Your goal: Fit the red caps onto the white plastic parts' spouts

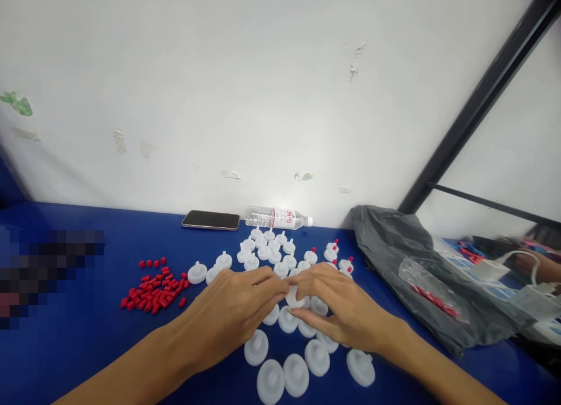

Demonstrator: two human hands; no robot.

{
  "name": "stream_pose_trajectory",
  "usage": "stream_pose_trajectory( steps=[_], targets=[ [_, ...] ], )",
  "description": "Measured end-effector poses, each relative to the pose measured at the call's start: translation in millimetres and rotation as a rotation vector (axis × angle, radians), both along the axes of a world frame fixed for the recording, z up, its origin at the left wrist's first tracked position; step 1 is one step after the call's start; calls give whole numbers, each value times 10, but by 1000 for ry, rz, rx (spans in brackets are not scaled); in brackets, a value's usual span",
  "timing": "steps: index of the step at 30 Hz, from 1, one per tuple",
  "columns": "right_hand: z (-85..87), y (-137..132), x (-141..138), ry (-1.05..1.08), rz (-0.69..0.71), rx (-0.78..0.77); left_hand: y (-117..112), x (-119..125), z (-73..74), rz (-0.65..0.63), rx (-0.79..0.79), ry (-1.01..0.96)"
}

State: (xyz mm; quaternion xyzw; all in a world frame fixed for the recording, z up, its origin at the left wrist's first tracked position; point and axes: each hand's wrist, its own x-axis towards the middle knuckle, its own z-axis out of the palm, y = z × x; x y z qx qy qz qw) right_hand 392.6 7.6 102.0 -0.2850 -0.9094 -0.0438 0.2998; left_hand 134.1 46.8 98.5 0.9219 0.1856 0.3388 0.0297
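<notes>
My left hand (243, 300) has its fingers pinched together, tips meeting my right hand over the middle of the blue table. What sits in that pinch is hidden. My right hand (339, 303) curls its thumb and fingers round a round white plastic nozzle cap (297, 298). Many similar white caps lie about both hands, including a loose cap (296, 374) nearer me and a cluster (264, 252) standing spout-up behind. Several at the back right, such as one capped piece (311, 256), carry small red tips. Left of my left hand lies a pile of small red caps (153, 291).
A phone (210, 220) and a clear plastic bottle (280, 218) lie along the wall. At right, a grey plastic bag (390, 247) bears a clear bag of red pieces (436, 300). Beyond are a white charger with cable (491, 269) and part of another person's arm (541, 265).
</notes>
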Motion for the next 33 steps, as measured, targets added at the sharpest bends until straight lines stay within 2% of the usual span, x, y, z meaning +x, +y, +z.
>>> stream_pose_trajectory(
  steps=[12, 19, 23, 29, 33],
  targets=[
    [12, 23, -10, 9, 25, 78, -30, 5, 29, -19, 2, -24],
    [6, -21, -16, -29, -22, 137, -30, 16, 3, -29, 7, -47],
    [-10, -5, -15, 43, 9, 127, -62, 30, 18, -41, -3, -75],
    [-20, 4, -1, 118, -5, 155, -139, 74, 45, 1, -124, -204],
    [15, -7, 1, 102, 41, 273, -176, 66, 70, 60, -313, -176]
  ],
)
